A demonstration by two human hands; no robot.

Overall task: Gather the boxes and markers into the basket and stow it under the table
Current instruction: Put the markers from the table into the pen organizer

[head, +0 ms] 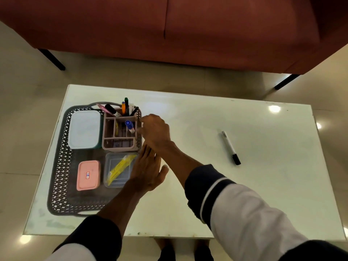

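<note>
I judge the remaining marker light, stiff and apt to roll, best pinched mid-barrel; it lies on the surface, well right of both hands; right hand fingers loosely apart, empty, beside the basket; left hand flat, fingers together.

A living room at home: I stand over a low white coffee table, and just beyond its far edge sits a rust-red sofa on thin black legs. Pale glossy floor tiles surround the table, mirroring ceiling lights. On the table's left end, a dark basket holds household boxes and pens.
</note>
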